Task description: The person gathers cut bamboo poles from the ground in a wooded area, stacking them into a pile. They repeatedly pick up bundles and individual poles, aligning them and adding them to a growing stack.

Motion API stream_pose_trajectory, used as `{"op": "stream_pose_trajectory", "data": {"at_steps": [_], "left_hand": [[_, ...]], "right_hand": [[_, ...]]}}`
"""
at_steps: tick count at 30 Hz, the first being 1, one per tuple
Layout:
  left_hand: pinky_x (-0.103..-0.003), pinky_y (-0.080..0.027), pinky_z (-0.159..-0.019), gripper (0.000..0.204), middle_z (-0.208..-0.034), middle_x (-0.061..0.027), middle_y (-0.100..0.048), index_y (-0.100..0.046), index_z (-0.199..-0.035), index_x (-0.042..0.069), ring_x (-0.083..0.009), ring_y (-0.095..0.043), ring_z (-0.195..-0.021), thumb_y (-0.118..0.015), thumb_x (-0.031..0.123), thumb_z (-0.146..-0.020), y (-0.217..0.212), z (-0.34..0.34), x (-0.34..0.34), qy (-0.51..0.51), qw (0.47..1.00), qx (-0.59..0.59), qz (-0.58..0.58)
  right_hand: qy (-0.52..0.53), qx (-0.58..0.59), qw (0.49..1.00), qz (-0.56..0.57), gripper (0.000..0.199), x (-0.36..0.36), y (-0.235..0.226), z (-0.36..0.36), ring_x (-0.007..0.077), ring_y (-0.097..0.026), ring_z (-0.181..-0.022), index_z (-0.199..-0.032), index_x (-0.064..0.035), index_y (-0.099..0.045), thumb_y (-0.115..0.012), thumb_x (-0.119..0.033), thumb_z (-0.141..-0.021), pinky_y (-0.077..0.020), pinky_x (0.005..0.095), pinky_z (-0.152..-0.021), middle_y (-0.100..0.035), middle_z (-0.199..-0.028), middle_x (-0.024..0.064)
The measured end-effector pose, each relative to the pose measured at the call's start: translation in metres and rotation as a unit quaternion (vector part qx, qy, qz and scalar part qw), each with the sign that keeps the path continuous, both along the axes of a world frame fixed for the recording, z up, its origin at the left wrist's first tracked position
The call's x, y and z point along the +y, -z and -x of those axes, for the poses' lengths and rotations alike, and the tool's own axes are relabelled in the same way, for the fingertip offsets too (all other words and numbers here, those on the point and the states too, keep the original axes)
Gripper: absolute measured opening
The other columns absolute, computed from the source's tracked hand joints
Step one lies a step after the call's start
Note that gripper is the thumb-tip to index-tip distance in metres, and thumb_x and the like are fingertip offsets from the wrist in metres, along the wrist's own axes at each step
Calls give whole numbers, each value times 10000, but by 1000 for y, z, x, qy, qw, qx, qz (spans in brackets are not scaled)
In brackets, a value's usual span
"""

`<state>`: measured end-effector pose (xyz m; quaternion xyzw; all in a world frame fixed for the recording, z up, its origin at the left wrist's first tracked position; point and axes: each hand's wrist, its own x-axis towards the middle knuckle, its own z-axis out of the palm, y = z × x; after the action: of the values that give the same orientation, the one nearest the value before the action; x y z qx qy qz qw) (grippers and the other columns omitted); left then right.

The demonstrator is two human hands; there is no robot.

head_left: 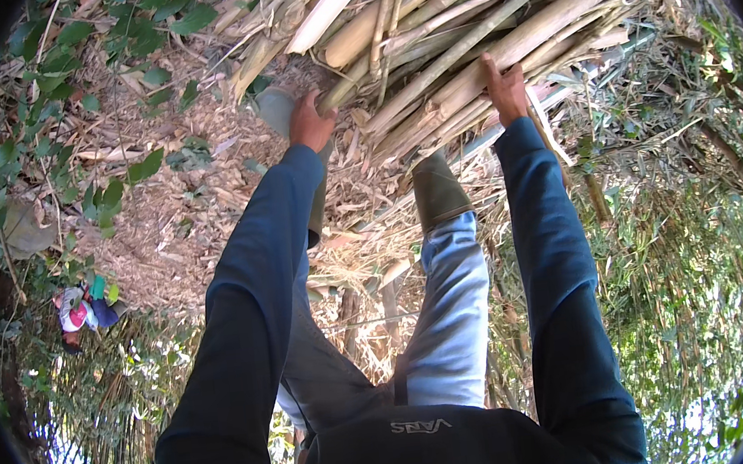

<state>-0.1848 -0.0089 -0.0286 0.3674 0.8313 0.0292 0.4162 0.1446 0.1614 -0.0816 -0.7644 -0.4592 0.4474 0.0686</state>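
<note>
A pile of cut bamboo poles (540,26) lies slantwise across the top of the view, with thick tan culms and thinner greenish ones together. My left hand (312,123) is closed at the pile's lower left, around the end of a thin greenish pole (347,86). At the right, my right hand (506,90) grips the lower edge of the pile, fingers over a thick tan pole (465,89). Its palm side is hidden. Both arms reach out straight in dark sleeves. Just left of my left hand is a pale grey-green rounded thing (274,112); its kind is unclear.
My legs stand apart below the pile, in olive boots (439,190). Dry leaf litter (180,197) covers the ground at left. Leafy twigs (146,167) hang in at the left, and brush (655,106) crowds the right. Small bright-coloured clothing (88,306), possibly a person, shows far left.
</note>
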Motion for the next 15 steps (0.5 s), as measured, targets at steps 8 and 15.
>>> {"op": "stream_pose_trajectory", "data": {"at_steps": [8, 15], "left_hand": [[-421, -392, -985, 569, -1261, -234, -518, -432, -1322, -1, -371, -496, -1163, -525, 398, -928, -7, 21, -9, 138, 990, 9, 36], [-433, -462, -752, 463, -872, -211, -634, -571, -1082, -4, -373, -612, -835, -610, 410, -879, -30, 51, -7, 17, 994, -98, -42]], "right_hand": [[-52, 117, 987, 95, 839, -9, -67, 5, 239, -674, -828, -1288, 177, -360, -607, -501, -861, -561, 296, -576, -582, -1110, 300], [-90, 75, 992, 38, 661, -30, -45, -4, 317, -658, -910, -1257, 112, -449, -648, -372, -852, -523, 365, -751, -615, -1098, 267]]}}
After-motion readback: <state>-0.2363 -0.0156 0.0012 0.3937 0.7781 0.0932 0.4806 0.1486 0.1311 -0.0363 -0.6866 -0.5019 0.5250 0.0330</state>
